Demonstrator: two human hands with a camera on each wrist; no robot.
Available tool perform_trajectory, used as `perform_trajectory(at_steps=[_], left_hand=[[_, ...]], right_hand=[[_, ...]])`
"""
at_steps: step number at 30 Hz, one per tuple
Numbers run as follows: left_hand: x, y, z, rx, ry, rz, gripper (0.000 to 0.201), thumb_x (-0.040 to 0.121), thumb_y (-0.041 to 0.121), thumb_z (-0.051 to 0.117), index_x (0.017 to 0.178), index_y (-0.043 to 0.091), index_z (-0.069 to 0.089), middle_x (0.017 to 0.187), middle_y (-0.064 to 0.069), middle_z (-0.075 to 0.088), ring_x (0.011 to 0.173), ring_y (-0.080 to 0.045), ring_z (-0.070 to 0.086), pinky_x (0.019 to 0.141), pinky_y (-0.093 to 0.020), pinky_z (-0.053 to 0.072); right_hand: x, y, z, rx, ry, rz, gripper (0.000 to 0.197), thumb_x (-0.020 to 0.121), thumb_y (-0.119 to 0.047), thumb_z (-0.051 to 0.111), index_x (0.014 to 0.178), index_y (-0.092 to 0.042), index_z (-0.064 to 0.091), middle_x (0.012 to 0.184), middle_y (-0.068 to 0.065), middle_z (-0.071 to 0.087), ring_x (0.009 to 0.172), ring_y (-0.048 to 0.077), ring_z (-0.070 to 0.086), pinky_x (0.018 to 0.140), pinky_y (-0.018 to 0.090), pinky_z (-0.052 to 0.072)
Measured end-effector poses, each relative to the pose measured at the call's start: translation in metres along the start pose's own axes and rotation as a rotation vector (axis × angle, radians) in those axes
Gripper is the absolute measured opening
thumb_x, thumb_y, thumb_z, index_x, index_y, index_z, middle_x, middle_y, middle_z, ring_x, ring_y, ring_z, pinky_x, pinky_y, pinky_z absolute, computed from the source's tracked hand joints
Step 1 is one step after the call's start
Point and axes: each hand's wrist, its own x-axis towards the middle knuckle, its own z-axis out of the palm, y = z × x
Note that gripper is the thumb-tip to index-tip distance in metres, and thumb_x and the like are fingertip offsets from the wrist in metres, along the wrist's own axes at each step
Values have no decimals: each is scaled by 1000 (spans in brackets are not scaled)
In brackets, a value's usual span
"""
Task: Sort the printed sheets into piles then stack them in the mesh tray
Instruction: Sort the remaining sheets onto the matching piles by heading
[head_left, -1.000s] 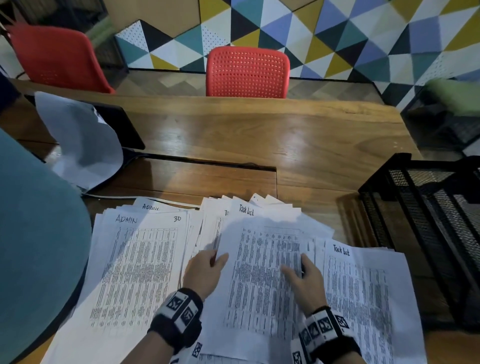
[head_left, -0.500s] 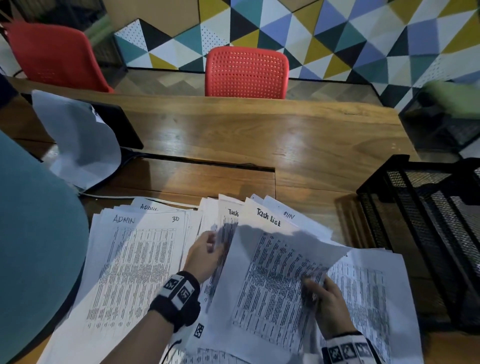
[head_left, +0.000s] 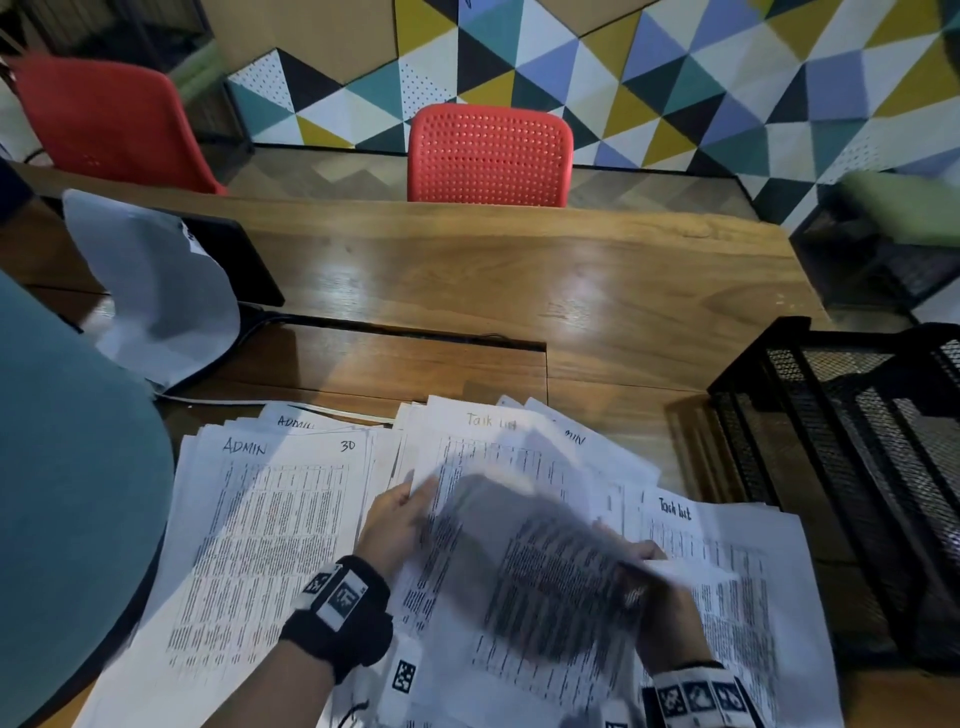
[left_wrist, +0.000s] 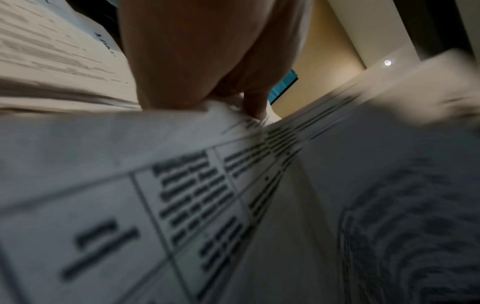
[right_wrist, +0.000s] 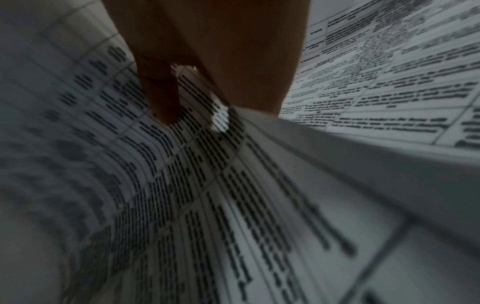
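While the right hand (head_left: 670, 618) pinches a blurred, curling printed sheet (head_left: 540, 566), the left hand (head_left: 397, 525) grips the middle pile's edge.
White paper with dense black tables, thin and limp, lies fanned on the wooden table (head_left: 519, 291); right of the pinch stands the black mesh tray (head_left: 852, 415), stiff wire.

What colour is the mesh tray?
Black, seen best in the head view: mesh tray.

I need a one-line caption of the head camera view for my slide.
Right hand lifts a blurred printed sheet from the middle pile while the left hand steadies it, mesh tray at right.
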Motion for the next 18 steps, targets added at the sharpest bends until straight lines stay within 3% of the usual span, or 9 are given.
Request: perform_trajectory(at_steps=[2,3,5,7,8,10,13,15,18], left_hand=[[1,-1,-1,22,-27,-3,64,79,67,67,125,23,65,143,3,57,126,-17,59,107,-47,46],[-7,7,3,30,-40,17,49,85,57,67,118,21,69,130,6,67,118,-11,64,99,-36,53],[-12,12,10,48,-84,44,30,90,39,64,104,14,73,102,6,78,103,-11,71,79,-20,55],[-20,17,18,92,-177,26,46,88,46,59,101,5,75,99,0,79,102,-16,72,86,-27,52],[-24,19,20,127,-217,-1,57,89,55,51,100,6,77,103,-2,78,104,-17,71,92,-32,50],[-21,15,21,151,-224,-50,66,94,66,28,102,24,78,119,2,71,113,-17,65,105,-40,43],[-4,6,18,289,123,67,48,101,55,34,122,24,64,138,5,51,123,-14,47,107,-41,35],[8,1,13,442,360,70,36,96,41,55,123,17,55,134,-5,51,119,-21,50,101,-40,44],[16,-8,8,614,442,38,39,88,27,68,118,10,51,119,-10,51,110,-27,51,91,-37,47]], right_hand=[[16,2,-17,132,25,-46,19,93,-7,49,97,1,66,144,32,39,116,40,55,95,55,44],[25,6,-24,141,-31,-101,19,91,-5,51,101,3,65,143,33,40,114,40,57,92,49,49],[25,17,-20,-50,-23,-111,16,85,0,54,82,-7,69,106,28,63,88,38,66,68,35,56],[11,21,-10,-111,-16,20,10,75,-10,66,85,-10,66,89,24,67,84,41,66,65,37,55],[2,18,-6,-122,-46,35,30,67,-15,73,95,-8,65,92,20,70,87,39,66,69,42,54],[-4,16,-1,-118,-80,96,33,61,-9,75,93,-3,67,83,13,73,77,30,66,65,38,51],[1,12,3,-23,-85,107,8,74,1,61,78,1,69,79,15,69,72,27,60,51,30,51],[4,16,0,13,-212,110,24,85,-11,61,97,9,67,101,22,69,84,26,68,65,32,58],[7,19,-6,-146,-64,198,32,71,-33,79,84,-4,76,97,14,72,77,7,71,65,25,57]])
